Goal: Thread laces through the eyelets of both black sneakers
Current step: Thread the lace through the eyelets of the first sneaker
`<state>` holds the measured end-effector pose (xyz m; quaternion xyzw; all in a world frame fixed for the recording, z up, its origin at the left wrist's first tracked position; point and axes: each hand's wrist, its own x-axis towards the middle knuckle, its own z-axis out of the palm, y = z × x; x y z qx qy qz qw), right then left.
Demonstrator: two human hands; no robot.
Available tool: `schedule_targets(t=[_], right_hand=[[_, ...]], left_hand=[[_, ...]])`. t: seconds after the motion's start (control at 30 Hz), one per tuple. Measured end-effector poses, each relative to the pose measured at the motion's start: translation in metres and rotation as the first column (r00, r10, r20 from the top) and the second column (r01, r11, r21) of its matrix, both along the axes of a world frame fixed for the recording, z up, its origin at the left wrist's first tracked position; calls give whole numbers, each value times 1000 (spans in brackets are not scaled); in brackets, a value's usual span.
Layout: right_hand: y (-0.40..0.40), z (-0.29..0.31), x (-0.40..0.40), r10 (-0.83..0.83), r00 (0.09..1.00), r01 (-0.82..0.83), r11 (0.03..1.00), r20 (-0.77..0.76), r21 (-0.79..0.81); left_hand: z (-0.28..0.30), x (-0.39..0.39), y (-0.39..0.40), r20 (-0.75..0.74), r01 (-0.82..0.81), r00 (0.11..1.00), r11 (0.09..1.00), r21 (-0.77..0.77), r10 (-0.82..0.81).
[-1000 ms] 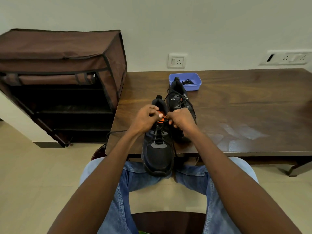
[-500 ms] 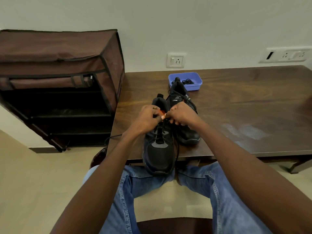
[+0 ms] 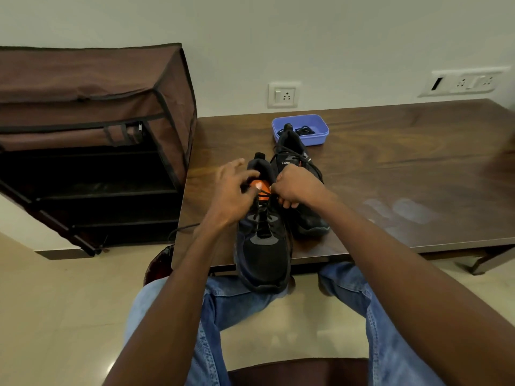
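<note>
One view only, from the camera on your head, wide-angle, lines bowing toward the frame edges. It looks forward and down from a seated spot at the near edge of the surface (image 3: 390,168), which runs away to the wall. Both forearms enter from the bottom corners and meet near frame centre, close in; your knees in jeans (image 3: 390,330) and the floor fill the bottom third. Left of frame takes in a brown fabric shoe rack (image 3: 92,115); the top band is wall with sockets. No second view, so no shared ground.
</note>
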<state>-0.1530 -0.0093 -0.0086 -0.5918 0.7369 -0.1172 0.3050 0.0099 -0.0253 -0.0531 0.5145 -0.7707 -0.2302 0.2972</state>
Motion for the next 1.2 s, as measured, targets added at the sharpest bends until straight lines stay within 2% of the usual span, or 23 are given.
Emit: schedule_targets(t=[0.07, 0.1, 0.17, 0.2, 0.27, 0.3, 0.37, 0.4, 0.43, 0.47, 0.53, 0.6, 0.67, 0.7, 0.77, 0.87, 0.93, 1.0, 1.1, 1.13, 1.2], right_hand=[[7, -3, -1, -11, 999, 9, 997, -33, -73], [10, -6, -2, -18, 999, 14, 995, -34, -103], [14, -7, -2, -20, 1000, 17, 990, -19, -139], [15, -7, -1, -18, 1000, 16, 989, -15, -146], [13, -5, -1, -4, 999, -1, 988, -36, -154], [11, -5, 0, 2, 998, -11, 987, -59, -158], [8, -4, 0, 8, 995, -24, 987, -98, -157], [7, -5, -1, 15, 994, -31, 988, -108, -153], [7, -4, -1, 23, 993, -40, 988, -112, -151], [7, -4, -1, 30, 994, -45, 988, -108, -145], [7, -4, -2, 40, 994, -53, 989, -97, -135], [7, -3, -2, 44, 994, -57, 989, -99, -136], [7, -3, -2, 39, 994, -54, 988, -102, -147], [8, -4, -2, 33, 994, -48, 988, -102, -150], [9, -6, -1, 15, 996, -29, 988, -91, -152], [9, -8, -1, -15, 997, 4, 989, -71, -148], [9, -9, 0, -17, 998, 8, 988, -60, -154], [9, -10, 2, -15, 998, 5, 986, -55, -167], [9, -13, 1, -26, 999, 20, 983, -33, -184], [10, -14, -1, -33, 999, 27, 982, -25, -186], [11, -16, -3, -41, 999, 37, 982, -17, -185]], left_hand=[[-4, -8, 1, 140, 87, 986, 996, 13, -88], [-7, -10, 2, 122, 99, 988, 995, 6, -99], [-7, -10, 6, -56, 60, 996, 996, -68, -64], [-3, -10, 10, -180, -19, 984, 995, -97, 1], [-1, -3, 8, -400, -294, 884, 953, -69, 243], [-2, 1, 7, -482, -434, 790, 901, -3, 378], [-6, 12, 6, -543, -604, 607, 781, 159, 580], [-9, 16, 6, -527, -635, 585, 753, 176, 617], [-11, 19, 6, -489, -634, 628, 763, 128, 605], [-13, 20, 6, -426, -586, 723, 810, 39, 544], [-13, 15, 5, -256, -348, 913, 933, -89, 316], [-13, 5, 5, -107, -88, 991, 994, -68, 80], [-18, -4, 4, 19, 36, 999, 999, -35, -36], [-20, -7, 4, 29, 55, 998, 997, -45, -54], [-23, -9, 8, -72, 31, 997, 995, -97, -38], [-16, 2, 11, -325, -106, 943, 989, -100, 68], [-10, 14, 9, -374, -181, 918, 978, -99, 132], [-12, 21, 3, -263, -134, 959, 985, -105, 103], [-19, 11, 2, 4, 1, 1000, 999, 49, -1], [-20, 6, 3, 39, 20, 999, 999, 40, -22], [-21, 1, 3, -18, 25, 999, 998, -56, -26]])
